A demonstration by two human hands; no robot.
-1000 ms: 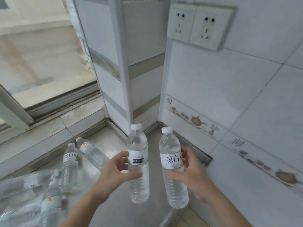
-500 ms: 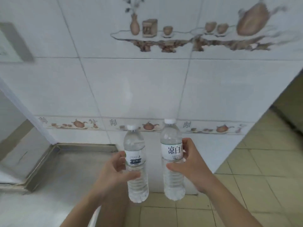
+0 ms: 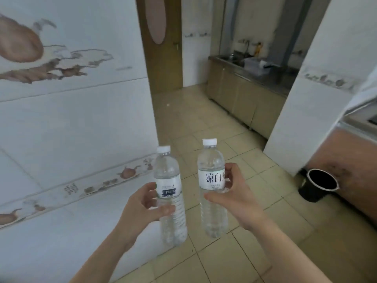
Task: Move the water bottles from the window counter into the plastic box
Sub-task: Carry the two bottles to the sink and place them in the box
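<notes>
Bottles: clear ribbed plastic, white caps, upright. Left hand (image 3: 142, 209) fingers wrap left bottle (image 3: 170, 201); right hand (image 3: 234, 197) wraps right bottle (image 3: 212, 180), at 3 o'clock.

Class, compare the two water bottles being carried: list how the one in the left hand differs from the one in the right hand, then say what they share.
1. The left bottle shows a dark barcode patch on its label; the right bottle shows large printed characters.
2. The left bottle's cap sits lower in view than the right's.
3. The left hand grips below the label; the right hand wraps the label.

Shared: clear, upright, white-capped.
</notes>
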